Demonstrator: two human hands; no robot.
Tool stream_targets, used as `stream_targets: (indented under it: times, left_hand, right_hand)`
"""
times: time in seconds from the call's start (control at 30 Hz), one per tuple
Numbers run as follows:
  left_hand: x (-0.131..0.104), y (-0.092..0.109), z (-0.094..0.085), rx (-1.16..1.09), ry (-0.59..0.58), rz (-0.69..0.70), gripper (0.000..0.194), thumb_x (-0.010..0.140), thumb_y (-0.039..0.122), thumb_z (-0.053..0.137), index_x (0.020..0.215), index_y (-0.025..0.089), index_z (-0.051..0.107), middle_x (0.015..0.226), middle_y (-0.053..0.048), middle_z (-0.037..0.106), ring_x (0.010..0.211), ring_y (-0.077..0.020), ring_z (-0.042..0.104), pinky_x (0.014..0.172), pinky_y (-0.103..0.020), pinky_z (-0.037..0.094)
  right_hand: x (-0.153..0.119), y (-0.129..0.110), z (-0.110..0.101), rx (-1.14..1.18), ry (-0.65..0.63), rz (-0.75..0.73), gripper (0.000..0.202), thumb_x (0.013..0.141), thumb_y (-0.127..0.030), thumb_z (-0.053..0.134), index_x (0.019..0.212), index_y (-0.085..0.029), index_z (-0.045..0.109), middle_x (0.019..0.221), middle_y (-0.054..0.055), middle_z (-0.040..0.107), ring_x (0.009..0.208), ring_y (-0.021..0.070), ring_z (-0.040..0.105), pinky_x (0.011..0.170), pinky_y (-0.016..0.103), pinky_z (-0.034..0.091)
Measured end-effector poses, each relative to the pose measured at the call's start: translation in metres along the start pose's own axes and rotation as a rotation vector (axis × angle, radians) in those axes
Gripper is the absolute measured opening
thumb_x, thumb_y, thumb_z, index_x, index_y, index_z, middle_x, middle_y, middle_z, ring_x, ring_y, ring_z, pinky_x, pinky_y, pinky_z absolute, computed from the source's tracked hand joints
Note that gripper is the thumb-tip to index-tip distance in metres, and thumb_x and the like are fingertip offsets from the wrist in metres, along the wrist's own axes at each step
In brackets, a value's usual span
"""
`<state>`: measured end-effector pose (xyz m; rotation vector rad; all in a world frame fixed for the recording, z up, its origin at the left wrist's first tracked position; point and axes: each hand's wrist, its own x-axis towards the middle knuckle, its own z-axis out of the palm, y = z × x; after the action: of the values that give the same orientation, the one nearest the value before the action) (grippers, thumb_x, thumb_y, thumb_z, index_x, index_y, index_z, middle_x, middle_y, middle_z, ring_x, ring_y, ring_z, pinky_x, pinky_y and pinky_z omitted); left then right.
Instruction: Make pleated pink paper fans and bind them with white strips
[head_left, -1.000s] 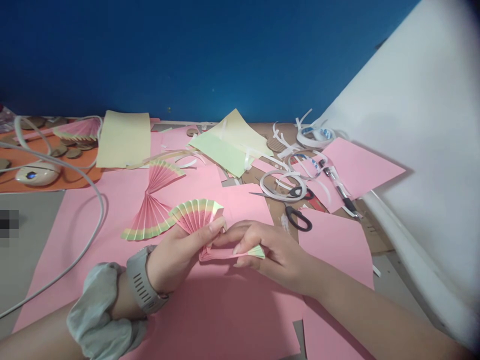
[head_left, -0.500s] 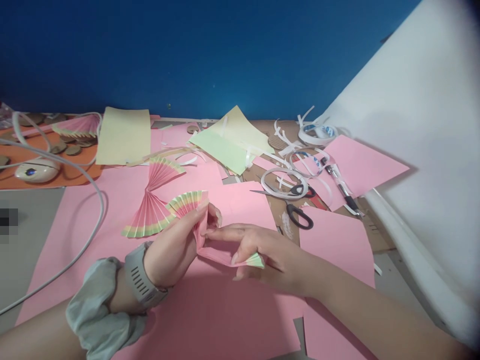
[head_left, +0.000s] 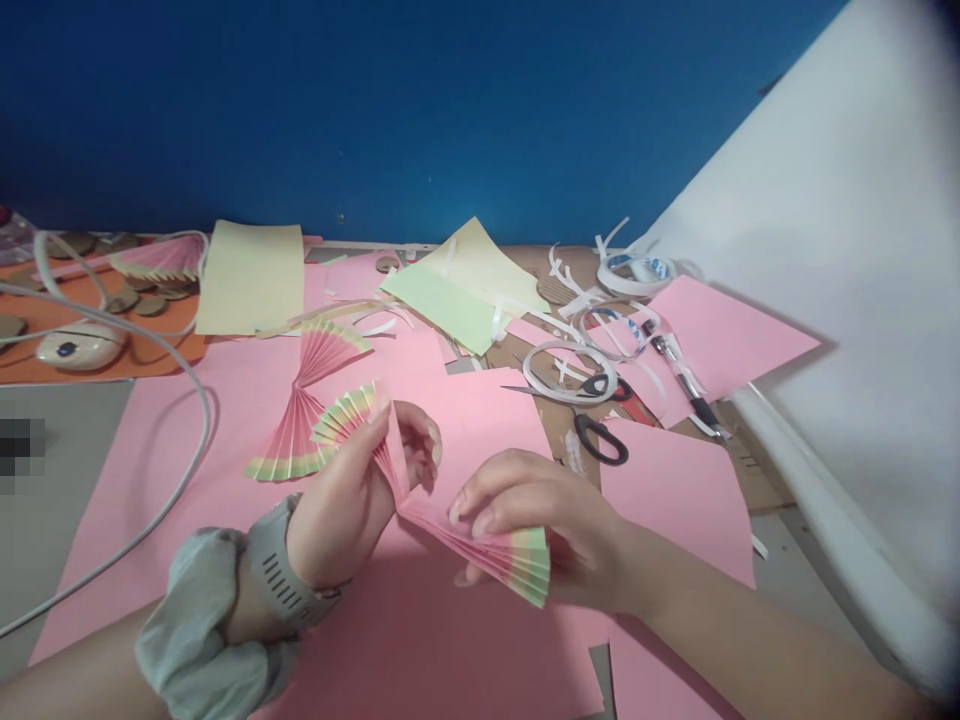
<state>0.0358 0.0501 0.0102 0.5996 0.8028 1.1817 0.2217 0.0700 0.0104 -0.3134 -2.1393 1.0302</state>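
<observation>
Left hand point(head_left: 337, 525) pinches the pleated paper point(head_left: 525, 566) towards ten o'clock; right hand point(head_left: 589, 525) grips it towards four. Light, even pressure should keep creases crisp.

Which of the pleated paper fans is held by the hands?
The front fan: left hand and right hand hold it. The fan behind it and the far-left one lie unheld.

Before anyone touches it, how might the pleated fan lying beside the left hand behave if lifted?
The pleated fan looks like thin paper, so probably light and floppy. Its narrow pinched middle may let the two spread halves swing or fold.
</observation>
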Motion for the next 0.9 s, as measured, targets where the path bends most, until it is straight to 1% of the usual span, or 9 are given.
stream_targets:
  times: [0.13, 0.23, 0.3, 0.4, 0.5, 0.57, 0.67, 0.8, 0.9]
  left_hand:
    - [-0.001, -0.004, 0.0, 0.021, -0.009, 0.0, 0.037, 0.094, 0.037, 0.032, 0.079, 0.017, 0.058, 0.067, -0.002, 0.051, 0.062, -0.0133, 0.047, 0.061, -0.025, 0.042]
    - [-0.002, -0.006, -0.001, -0.001, -0.026, -0.029, 0.034, 0.094, 0.038, 0.034, 0.083, 0.018, 0.059, 0.071, -0.001, 0.053, 0.063, -0.0125, 0.048, 0.061, -0.024, 0.043]
    - [-0.003, -0.008, -0.002, 0.004, -0.044, -0.051, 0.032, 0.093, 0.039, 0.036, 0.085, 0.019, 0.06, 0.073, -0.001, 0.053, 0.065, -0.012, 0.049, 0.064, -0.023, 0.044]
    - [-0.006, -0.008, -0.003, 0.115, -0.054, -0.041, 0.026, 0.089, 0.043, 0.045, 0.092, 0.022, 0.061, 0.078, 0.0, 0.055, 0.075, -0.0137, 0.052, 0.073, -0.024, 0.044]
    - [-0.008, -0.004, -0.001, 0.248, -0.084, -0.02, 0.023, 0.081, 0.04, 0.059, 0.091, 0.02, 0.064, 0.08, -0.002, 0.06, 0.082, -0.0168, 0.054, 0.08, -0.027, 0.043]
    - [-0.008, 0.0, 0.002, 0.335, -0.108, -0.062, 0.019, 0.079, 0.036, 0.062, 0.078, 0.017, 0.067, 0.074, -0.002, 0.062, 0.076, -0.0172, 0.055, 0.075, -0.027, 0.045]
    - [-0.008, 0.003, 0.006, 0.469, -0.12, -0.114, 0.025, 0.079, 0.033, 0.061, 0.061, 0.017, 0.069, 0.066, -0.002, 0.065, 0.067, -0.0173, 0.058, 0.066, -0.027, 0.047]
    - [-0.008, 0.002, 0.007, 0.499, -0.15, -0.187, 0.019, 0.076, 0.033, 0.066, 0.071, 0.016, 0.075, 0.073, -0.005, 0.073, 0.071, -0.0196, 0.064, 0.064, -0.026, 0.049]
    - [-0.007, 0.0, 0.004, 0.516, -0.133, -0.209, 0.032, 0.078, 0.039, 0.062, 0.068, 0.012, 0.075, 0.07, -0.011, 0.074, 0.069, -0.0216, 0.067, 0.066, -0.028, 0.052]
  right_hand:
    - [-0.002, 0.002, 0.005, 0.065, -0.014, 0.136, 0.043, 0.072, -0.019, 0.073, 0.112, -0.024, 0.058, 0.099, 0.006, 0.058, 0.095, 0.0159, 0.059, 0.084, 0.028, 0.052]
    - [-0.004, 0.002, 0.009, 0.097, -0.03, 0.266, 0.035, 0.076, -0.017, 0.068, 0.109, -0.026, 0.062, 0.104, 0.006, 0.056, 0.098, 0.0154, 0.057, 0.085, 0.027, 0.051]
    - [-0.003, 0.002, 0.011, 0.1, -0.025, 0.31, 0.032, 0.078, -0.015, 0.066, 0.108, -0.025, 0.063, 0.103, 0.006, 0.057, 0.098, 0.0155, 0.058, 0.087, 0.028, 0.05]
    - [0.001, 0.001, 0.008, 0.156, 0.059, 0.316, 0.025, 0.077, -0.014, 0.067, 0.101, -0.022, 0.065, 0.096, 0.005, 0.06, 0.093, 0.0153, 0.06, 0.085, 0.029, 0.051]
    - [0.006, 0.0, 0.002, 0.232, 0.153, 0.349, 0.013, 0.079, -0.013, 0.065, 0.091, -0.019, 0.066, 0.087, 0.004, 0.062, 0.084, 0.0139, 0.063, 0.077, 0.028, 0.053]
    - [0.006, 0.002, -0.001, 0.239, 0.152, 0.379, 0.009, 0.082, -0.013, 0.062, 0.088, -0.017, 0.066, 0.084, 0.005, 0.063, 0.082, 0.0139, 0.063, 0.075, 0.028, 0.053]
    - [0.001, 0.007, 0.0, 0.235, 0.194, 0.37, 0.009, 0.079, -0.015, 0.064, 0.088, -0.018, 0.064, 0.085, 0.004, 0.061, 0.08, 0.0138, 0.062, 0.071, 0.027, 0.054]
    - [-0.005, 0.011, 0.004, 0.193, 0.25, 0.344, 0.014, 0.075, -0.015, 0.068, 0.088, -0.02, 0.064, 0.089, 0.003, 0.057, 0.076, 0.0127, 0.06, 0.066, 0.025, 0.054]
    - [-0.003, 0.007, 0.002, 0.186, 0.243, 0.349, 0.014, 0.076, -0.018, 0.067, 0.089, -0.02, 0.062, 0.092, 0.004, 0.055, 0.072, 0.0118, 0.059, 0.064, 0.025, 0.053]
